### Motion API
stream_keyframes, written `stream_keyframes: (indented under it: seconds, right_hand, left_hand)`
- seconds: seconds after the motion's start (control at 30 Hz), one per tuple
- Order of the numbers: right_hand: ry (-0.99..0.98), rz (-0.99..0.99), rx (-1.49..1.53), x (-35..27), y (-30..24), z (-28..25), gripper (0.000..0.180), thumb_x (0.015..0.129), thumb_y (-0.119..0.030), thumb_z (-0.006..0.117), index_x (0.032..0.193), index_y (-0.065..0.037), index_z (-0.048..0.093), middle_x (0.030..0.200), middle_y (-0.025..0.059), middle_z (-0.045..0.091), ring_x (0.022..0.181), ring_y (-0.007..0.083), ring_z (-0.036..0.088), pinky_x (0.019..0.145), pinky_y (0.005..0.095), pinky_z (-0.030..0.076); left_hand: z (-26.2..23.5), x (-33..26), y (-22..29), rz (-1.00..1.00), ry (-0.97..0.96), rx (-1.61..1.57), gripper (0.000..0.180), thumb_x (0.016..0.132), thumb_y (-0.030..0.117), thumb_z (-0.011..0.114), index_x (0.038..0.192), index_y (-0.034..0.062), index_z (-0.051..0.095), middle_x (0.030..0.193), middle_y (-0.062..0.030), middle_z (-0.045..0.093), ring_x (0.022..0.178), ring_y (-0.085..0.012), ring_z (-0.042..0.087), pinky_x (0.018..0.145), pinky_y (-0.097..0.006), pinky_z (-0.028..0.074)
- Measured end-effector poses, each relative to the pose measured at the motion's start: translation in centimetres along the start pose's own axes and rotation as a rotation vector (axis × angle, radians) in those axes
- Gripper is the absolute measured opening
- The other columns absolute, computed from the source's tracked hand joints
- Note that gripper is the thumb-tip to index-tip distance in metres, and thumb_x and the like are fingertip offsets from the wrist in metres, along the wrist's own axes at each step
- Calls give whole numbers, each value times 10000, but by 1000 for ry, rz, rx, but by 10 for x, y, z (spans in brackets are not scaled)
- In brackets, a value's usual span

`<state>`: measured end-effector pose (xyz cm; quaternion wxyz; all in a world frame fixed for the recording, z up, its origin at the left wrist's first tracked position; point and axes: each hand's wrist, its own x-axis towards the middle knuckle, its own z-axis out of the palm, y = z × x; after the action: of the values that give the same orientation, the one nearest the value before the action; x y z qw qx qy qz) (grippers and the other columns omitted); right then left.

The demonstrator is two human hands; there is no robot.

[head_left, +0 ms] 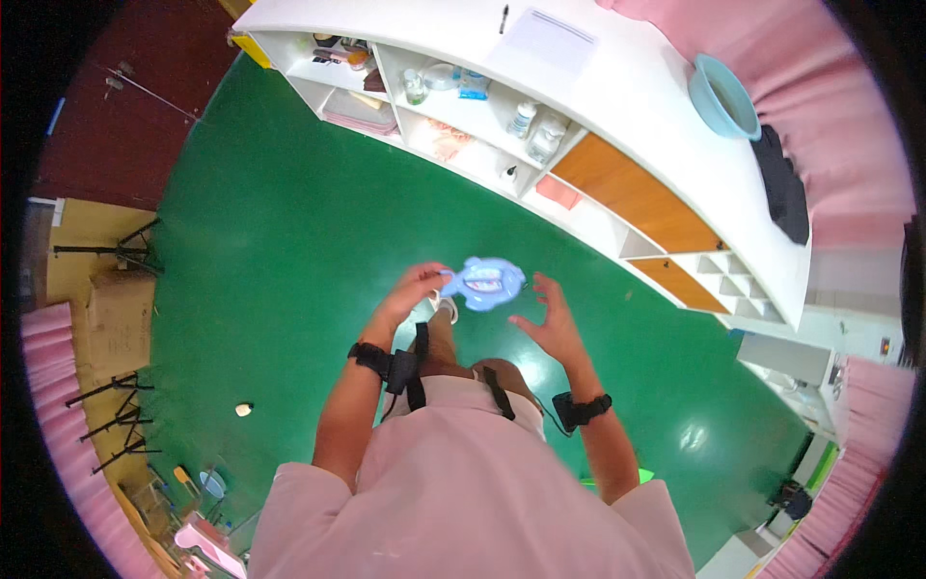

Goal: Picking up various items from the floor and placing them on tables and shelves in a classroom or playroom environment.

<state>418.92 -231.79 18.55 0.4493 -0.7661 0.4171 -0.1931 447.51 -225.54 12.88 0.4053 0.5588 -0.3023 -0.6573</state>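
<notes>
Far to your left, black tripod stands [111,253] lie against the edge of the green floor [270,251], with a cardboard box [121,318] just near of them and a small pale object [243,409] lying alone on the green nearer to you. Your left hand [415,289] is raised in front of your chest, a black wrist strap [371,359] around the forearm, and its grip is closed: thumb and fingertips pinch the left edge of a light blue wet-wipe packet [490,282]. That packet sits in the air between your two hands, roughly level, over the floor and well short of the shelves. Below it you can see one white shoe [439,307] on the floor. Your right hand [550,318] is just right of and nearer than the packet, fingers spread and slightly curled, the grip wide open and holding nothing; whether a fingertip brushes the packet's right edge you cannot tell. It wears a black wrist strap [582,409] too. Farther off, running from far left to right, stands a white shelf unit [637,106] whose open compartments hold bottles [536,130], folded pink cloth [359,114] and small packets, with two orange panels [632,198] toward the right. On its worktop lie a black pen [503,17] and a white sheet of paper [552,39], then a light blue basin [723,96] and a black cloth [783,188] at the far right, beside a pink curtain [849,106]
</notes>
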Motion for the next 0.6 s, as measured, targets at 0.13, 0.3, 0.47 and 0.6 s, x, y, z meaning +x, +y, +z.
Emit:
stream_keyframes:
  seconds: [0.13,0.3,0.47,0.6]
  right_hand:
    - [140,107,-31,66,19,-25,561,786,-203,708,1226,2,427,1156,170,506,1011,288,546,824,381,472]
    - [202,206,3,123,36,-52,478,801,-182,686,1176,14,464,1141,172,523,1005,297,552,797,374,484]
    - [163,138,-272,184,75,-75,468,812,-145,640,1214,12,459,1296,229,430,1158,368,459,939,438,416]
    - [309,10,-392,248,63,-108,603,794,-123,628,1334,-19,381,1415,239,291,1278,410,326,1031,486,313]
  left_hand:
    - [-42,69,41,-54,212,-65,239,843,282,615,998,104,649,858,24,613,761,-83,540,664,-239,407]
    - [-79,154,69,-95,379,-53,212,825,277,636,957,113,659,794,45,611,701,-65,517,609,-247,378]
    - [-90,240,94,-142,372,36,203,817,241,652,964,101,652,757,44,589,650,-60,506,537,-213,339]
    - [-111,316,86,-181,370,5,222,809,207,668,981,70,634,711,28,564,578,-64,495,457,-184,309]
